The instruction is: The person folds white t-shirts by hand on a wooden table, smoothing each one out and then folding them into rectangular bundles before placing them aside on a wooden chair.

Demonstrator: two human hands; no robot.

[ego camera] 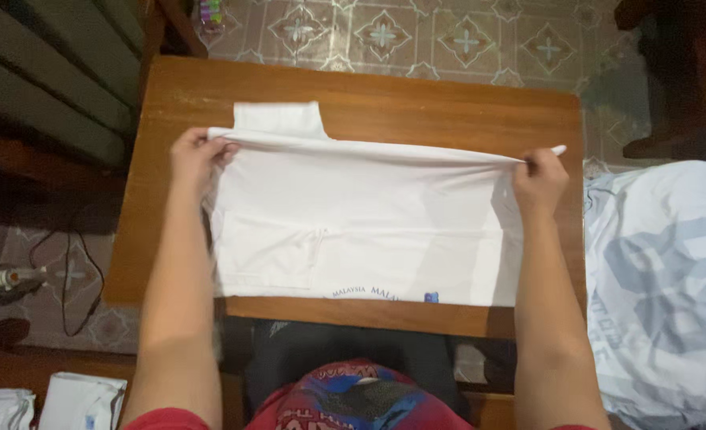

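Red-shirted and seated close against the counter [353,95], the person had both bare forearms stretched out over it. On the counter lay a white shirt [369,231], spread flat and covering most of its middle, with a folded part sticking out past its far edge near the left corner. At that far edge the left hand [196,155] had its fingers [224,149] curled and pinching the shirt's left corner. Across the counter, the right hand [538,177] pinched the far right corner the same way, so the cloth's edge was pulled taut between them. Right of the counter lay a crumpled white and grey cloth [663,279]; folded white cloths [82,398] sat left of it, on the floor [448,36].
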